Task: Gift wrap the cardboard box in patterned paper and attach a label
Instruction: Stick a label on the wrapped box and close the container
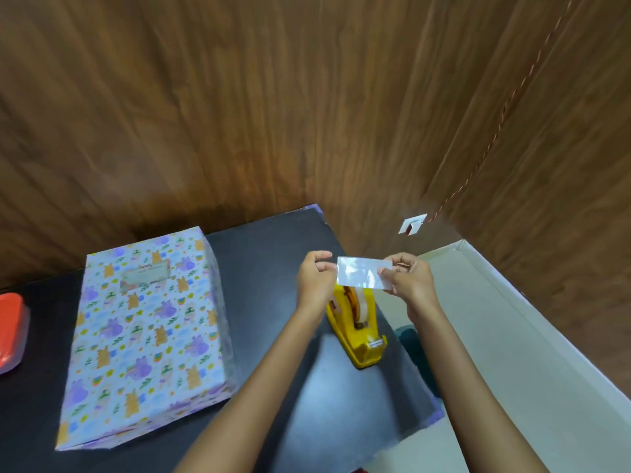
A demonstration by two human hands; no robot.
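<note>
Your left hand (316, 279) is raised at centre frame, fingers curled, thumb and forefinger pinching the left end of a clear tape strip (363, 276). Your right hand (409, 278), just to its right, pinches the other end, so the strip spans flat between them. The wrapped box (146, 322) lies flat at lower left, well apart from both hands, covered in pale paper printed with purple and orange animals. A rectangular label (146, 275) sits on its top face, toward the far end. A red object (10, 329) is cut off at the left edge. A yellow tape dispenser (358, 332) stands below the hands on the dark matte table (266, 261). There is a wood-grain wall (239, 114) behind and a pale floor (512, 336) at right.
</note>
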